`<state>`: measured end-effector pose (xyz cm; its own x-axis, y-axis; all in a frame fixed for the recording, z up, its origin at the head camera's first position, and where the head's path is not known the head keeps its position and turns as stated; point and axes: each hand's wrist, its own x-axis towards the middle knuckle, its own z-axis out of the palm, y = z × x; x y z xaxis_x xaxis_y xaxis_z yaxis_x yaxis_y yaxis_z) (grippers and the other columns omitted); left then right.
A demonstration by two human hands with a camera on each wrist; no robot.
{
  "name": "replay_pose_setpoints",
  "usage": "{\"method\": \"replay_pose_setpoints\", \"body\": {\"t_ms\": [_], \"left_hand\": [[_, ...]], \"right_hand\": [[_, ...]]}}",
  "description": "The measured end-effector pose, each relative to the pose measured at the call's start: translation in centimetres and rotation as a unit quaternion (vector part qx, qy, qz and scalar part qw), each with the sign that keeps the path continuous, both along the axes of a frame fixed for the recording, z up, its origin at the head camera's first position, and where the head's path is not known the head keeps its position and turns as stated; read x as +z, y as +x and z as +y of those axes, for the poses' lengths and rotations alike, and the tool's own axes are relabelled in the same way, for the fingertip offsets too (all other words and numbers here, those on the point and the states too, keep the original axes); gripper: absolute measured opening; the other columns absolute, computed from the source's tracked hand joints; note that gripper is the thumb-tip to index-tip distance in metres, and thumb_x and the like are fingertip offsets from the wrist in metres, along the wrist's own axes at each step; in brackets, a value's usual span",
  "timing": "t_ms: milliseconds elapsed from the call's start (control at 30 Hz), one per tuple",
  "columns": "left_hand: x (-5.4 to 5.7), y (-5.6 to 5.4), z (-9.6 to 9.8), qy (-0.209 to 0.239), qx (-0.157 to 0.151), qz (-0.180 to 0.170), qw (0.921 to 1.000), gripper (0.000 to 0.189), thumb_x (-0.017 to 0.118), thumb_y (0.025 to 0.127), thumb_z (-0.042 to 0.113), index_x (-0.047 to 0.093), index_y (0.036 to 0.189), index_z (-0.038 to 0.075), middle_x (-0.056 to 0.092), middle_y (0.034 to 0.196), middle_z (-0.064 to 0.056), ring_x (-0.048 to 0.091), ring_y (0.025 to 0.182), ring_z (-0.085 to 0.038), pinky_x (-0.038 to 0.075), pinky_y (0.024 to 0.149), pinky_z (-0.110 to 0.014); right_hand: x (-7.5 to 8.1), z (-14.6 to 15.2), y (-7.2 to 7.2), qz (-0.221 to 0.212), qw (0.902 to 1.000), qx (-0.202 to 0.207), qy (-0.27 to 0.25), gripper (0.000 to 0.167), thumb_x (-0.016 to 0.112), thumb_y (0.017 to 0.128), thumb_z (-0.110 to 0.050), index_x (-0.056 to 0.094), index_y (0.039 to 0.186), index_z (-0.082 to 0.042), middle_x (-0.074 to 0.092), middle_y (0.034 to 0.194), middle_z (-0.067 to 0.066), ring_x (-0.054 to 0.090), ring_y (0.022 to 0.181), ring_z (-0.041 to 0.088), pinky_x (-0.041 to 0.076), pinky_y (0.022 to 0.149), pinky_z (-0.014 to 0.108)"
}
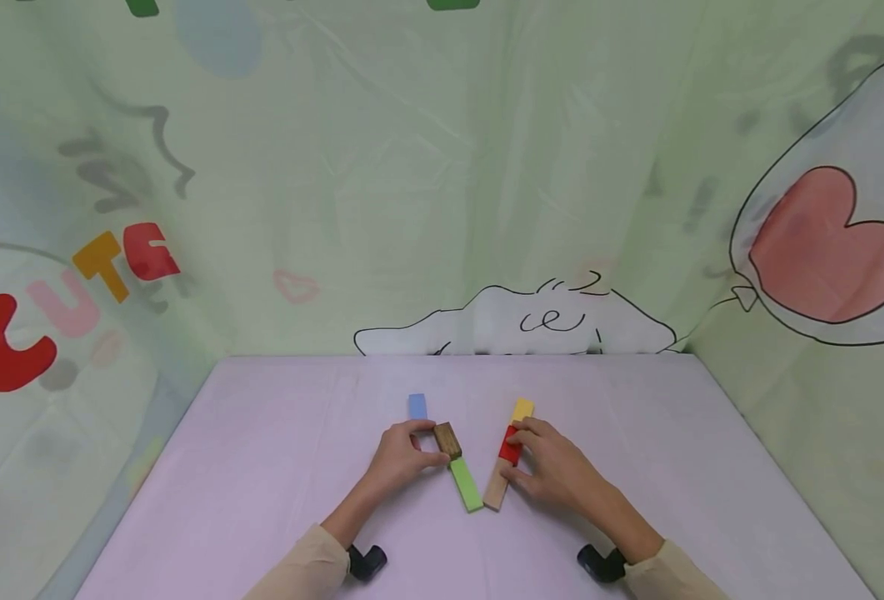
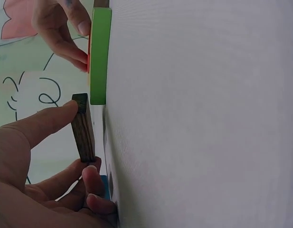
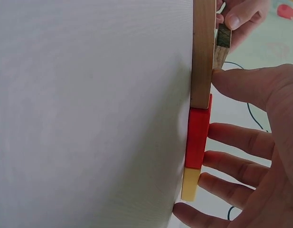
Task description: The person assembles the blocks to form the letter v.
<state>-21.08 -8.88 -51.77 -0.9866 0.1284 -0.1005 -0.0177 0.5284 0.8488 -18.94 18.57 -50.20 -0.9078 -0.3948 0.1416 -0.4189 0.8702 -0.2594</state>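
My left hand (image 1: 402, 457) pinches a dark brown wooden block (image 1: 447, 441) by its ends between thumb and fingers. In the left wrist view this block (image 2: 83, 128) is tilted and appears raised off the table. A green block (image 1: 466, 485) lies just below it in the head view, and a blue block (image 1: 417, 407) lies beyond the left fingers. My right hand (image 1: 561, 467) rests along a slanted row of a yellow block (image 1: 522, 409), a red block (image 1: 509, 448) and a tan block (image 1: 496, 487). In the right wrist view its spread fingers touch the row's upper faces.
The blocks lie on a pale lilac tabletop (image 1: 262, 467). A printed cloth curtain (image 1: 412, 167) stands behind and at both sides. A black wrist-worn piece (image 1: 367, 563) sits at the left wrist, with a similar one (image 1: 601, 563) at the right.
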Motion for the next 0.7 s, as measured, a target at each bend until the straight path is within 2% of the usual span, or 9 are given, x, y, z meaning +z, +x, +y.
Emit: {"method": "replay_pose_setpoints", "body": {"t_ms": [200,700], "left_hand": [[0.29,0.13,0.02,0.001,-0.006,0.003,1.0000,0.063,0.090,0.081,0.020,0.069,0.137,0.003,0.054,0.078,-0.001,0.047,0.070,-0.014,0.037,0.057,-0.024],[-0.10,0.12,0.37,-0.007,-0.007,0.009,0.9999,0.061,0.090,0.081,0.020,0.069,0.136,0.003,0.055,0.079,-0.002,0.047,0.071,-0.015,0.037,0.058,-0.025]], "right_hand": [[-0.03,-0.12,-0.05,-0.006,0.9999,-0.008,-0.001,0.051,0.085,0.089,-0.038,0.073,0.123,-0.003,0.066,0.139,0.018,0.061,0.134,0.036,0.055,0.110,0.052],[-0.01,0.10,-0.15,-0.002,1.0000,-0.003,0.003,0.051,0.084,0.089,-0.038,0.072,0.124,-0.002,0.067,0.138,0.017,0.061,0.134,0.035,0.055,0.109,0.051]]}}
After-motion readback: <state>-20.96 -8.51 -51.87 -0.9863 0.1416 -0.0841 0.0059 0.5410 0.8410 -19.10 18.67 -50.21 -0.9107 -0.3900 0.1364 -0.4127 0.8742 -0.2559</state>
